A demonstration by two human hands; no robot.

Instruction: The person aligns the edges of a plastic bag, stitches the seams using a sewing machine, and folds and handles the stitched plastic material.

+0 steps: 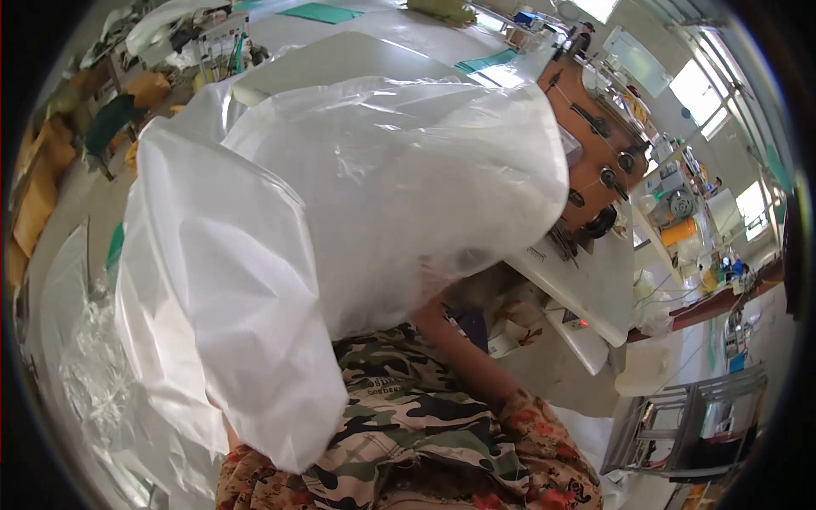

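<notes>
A large white woven sack [255, 297] with a clear plastic film over or within it spreads before me, puffed out and creased. It drapes over my left arm, so of my left hand [230, 435] only a bit of skin at the wrist shows below the cloth. From the lower right my right forearm reaches up to the sack. My right hand [435, 276] is faintly seen through the hazy film at the sack's lower right edge. The fingers of both hands are hidden, and I cannot make out their grip.
A brown-orange sewing machine [586, 140] stands right of the sack on a white table [586, 285]. Grey metal stools [684, 425] are at the lower right. Crumpled clear plastic [106, 365] lies at left. Shelves with tools [680, 204] line the right wall; a person [583, 38] is far back.
</notes>
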